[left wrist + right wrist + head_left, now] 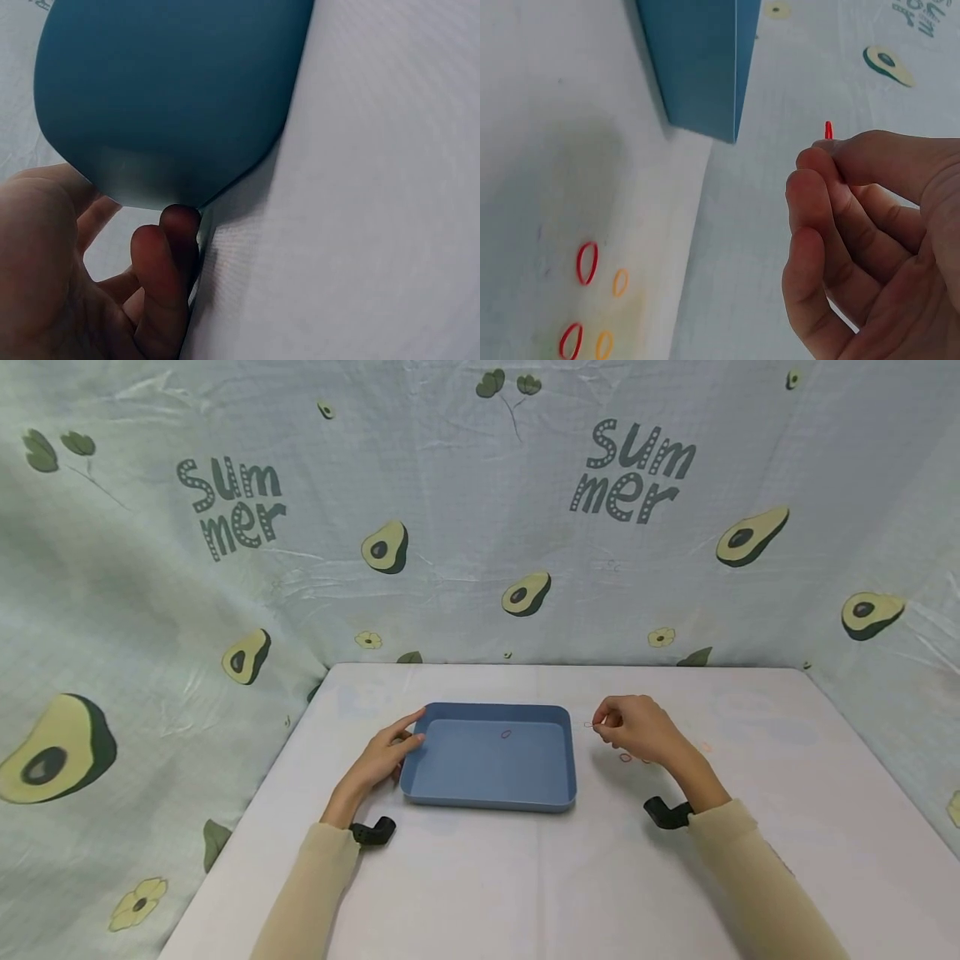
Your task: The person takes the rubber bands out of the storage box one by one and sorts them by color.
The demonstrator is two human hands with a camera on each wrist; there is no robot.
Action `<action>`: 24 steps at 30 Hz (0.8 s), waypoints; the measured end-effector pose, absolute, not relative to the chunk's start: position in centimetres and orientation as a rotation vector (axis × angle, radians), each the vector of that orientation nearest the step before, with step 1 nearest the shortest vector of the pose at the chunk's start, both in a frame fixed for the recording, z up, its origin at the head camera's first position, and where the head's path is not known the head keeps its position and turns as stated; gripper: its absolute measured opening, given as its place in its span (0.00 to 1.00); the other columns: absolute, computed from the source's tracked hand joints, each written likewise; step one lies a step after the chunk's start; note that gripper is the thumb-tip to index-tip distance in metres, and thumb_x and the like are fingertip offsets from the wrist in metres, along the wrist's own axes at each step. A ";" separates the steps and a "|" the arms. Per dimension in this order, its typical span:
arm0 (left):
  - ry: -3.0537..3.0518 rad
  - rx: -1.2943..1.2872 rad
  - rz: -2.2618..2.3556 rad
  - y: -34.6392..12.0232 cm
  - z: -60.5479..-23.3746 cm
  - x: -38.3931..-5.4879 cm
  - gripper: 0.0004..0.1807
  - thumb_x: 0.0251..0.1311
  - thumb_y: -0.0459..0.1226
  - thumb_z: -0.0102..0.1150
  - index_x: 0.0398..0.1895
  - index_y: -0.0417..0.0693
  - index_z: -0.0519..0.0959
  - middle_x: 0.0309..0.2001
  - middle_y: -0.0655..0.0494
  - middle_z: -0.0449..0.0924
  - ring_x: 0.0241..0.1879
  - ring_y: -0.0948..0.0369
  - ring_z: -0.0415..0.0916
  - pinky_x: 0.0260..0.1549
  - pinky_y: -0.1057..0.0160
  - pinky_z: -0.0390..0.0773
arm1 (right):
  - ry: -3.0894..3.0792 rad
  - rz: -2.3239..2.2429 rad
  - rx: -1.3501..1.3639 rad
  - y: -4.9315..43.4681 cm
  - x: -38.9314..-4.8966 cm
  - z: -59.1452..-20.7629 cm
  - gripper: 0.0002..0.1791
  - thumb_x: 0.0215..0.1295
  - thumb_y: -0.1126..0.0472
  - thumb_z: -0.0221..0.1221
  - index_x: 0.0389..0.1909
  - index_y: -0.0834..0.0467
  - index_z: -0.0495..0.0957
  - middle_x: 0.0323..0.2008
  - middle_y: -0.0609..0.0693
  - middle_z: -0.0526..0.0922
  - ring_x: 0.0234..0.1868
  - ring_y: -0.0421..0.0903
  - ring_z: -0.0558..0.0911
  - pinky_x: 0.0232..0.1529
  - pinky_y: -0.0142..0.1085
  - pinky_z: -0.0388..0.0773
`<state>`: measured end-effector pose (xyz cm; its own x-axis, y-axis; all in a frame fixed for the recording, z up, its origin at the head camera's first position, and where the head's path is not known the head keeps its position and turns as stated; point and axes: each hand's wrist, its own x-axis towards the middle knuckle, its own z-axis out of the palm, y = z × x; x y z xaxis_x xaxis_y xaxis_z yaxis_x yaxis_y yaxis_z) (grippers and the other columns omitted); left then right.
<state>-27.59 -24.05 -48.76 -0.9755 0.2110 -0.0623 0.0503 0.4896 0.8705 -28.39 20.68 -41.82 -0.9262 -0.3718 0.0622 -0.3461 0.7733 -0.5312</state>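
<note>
A shallow blue tray (pixel 487 777) lies on the white table, with one thin reddish rubber band (pixel 506 734) inside it. My left hand (pixel 375 762) grips the tray's left side; in the left wrist view its fingers (pixel 161 270) curl at the tray's lower edge, and the thumb tip is hidden behind the wall. Right of the tray, my right hand (pixel 637 727) is raised above the table. Between thumb and forefinger it pinches a small red rubber band (pixel 828 130), which sticks up past the fingertips in the right wrist view.
Below the right hand, red rubber bands (pixel 578 264) and yellow-orange rubber bands (pixel 616 283) lie loose on the table (pixel 465 885). A pale curtain (pixel 450 485) printed with avocados hangs behind the table and along its sides. Each wrist wears a black camera mount (pixel 373 832).
</note>
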 end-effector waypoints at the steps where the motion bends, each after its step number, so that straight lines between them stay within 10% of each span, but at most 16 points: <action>1: 2.571 0.224 1.494 -24.1 -48.8 -27.6 0.33 0.76 0.49 0.56 0.81 0.59 0.62 0.52 0.35 0.75 0.25 0.58 0.68 0.18 0.61 0.75 | 2.914 -0.858 -0.586 20.9 -28.3 -41.8 0.05 0.70 0.60 0.63 0.39 0.58 0.83 0.26 0.47 0.83 0.25 0.40 0.79 0.32 0.37 0.73; 24: 2.572 0.213 1.510 -24.0 -48.7 -27.5 0.33 0.76 0.49 0.57 0.81 0.59 0.62 0.52 0.35 0.75 0.25 0.58 0.68 0.18 0.60 0.75 | 2.923 -0.890 -0.515 27.3 -27.3 -43.2 0.04 0.69 0.62 0.63 0.39 0.60 0.83 0.25 0.49 0.84 0.26 0.44 0.81 0.27 0.35 0.73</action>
<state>-27.54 -23.97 -48.66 -0.9785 0.1979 -0.0582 0.0456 0.4830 0.8745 -27.33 27.32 -43.23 -0.9438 -0.3259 0.0547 -0.3010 0.7797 -0.5490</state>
